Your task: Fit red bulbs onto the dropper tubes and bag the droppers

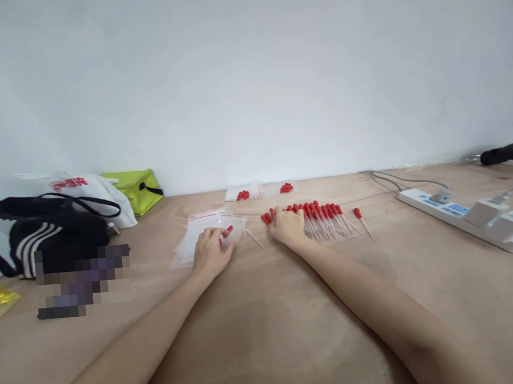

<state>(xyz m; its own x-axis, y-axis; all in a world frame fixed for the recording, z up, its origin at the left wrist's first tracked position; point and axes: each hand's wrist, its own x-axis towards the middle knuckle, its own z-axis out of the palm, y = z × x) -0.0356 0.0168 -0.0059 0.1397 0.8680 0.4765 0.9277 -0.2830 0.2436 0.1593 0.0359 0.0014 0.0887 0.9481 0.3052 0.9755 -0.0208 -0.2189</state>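
Two bare hands reach across a pale wooden worktop (246,341). The left hand (212,250) lies over a fanned pile of clear bags (186,248), apparently steadying it. Its grip is loosely curved; a red bulb (229,230) shows just beside the fingers, and I cannot tell whether it is pinched. Two thin stems (257,241) lie to the right of that hand.

The right hand (287,227) is at the left end of a row of red-topped droppers (324,212). Its grip is curled, but the fingertips are hidden, so what it has hold of cannot be told. The droppers lie side by side, tops away from the person, probably so each is easy to pick out. One loose dropper (363,221) lies apart on the right.

Near the plain white wall (296,82), two clear pouches (269,191) show red clusters. At left are a black bag (59,231) and a green case (137,192); at right, a power strip (433,206).
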